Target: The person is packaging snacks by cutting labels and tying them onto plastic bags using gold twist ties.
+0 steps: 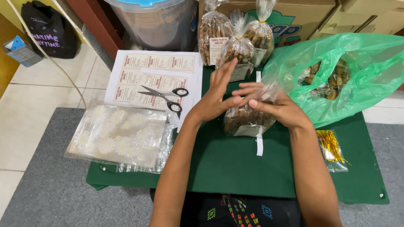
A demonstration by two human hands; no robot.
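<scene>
A clear plastic bag of brown snacks with a paper label lies on the green table in the middle. My right hand grips its gathered top. My left hand is raised beside it, fingers spread and pointing up, palm touching the bag's top and my right fingertips. A thin white strip lies under the bag.
Three tied snack bags stand at the back. A green plastic bag of snacks lies right. Scissors rest on label sheets. Flowered clear bags lie left; gold twist ties right. Boxes and a tub stand behind.
</scene>
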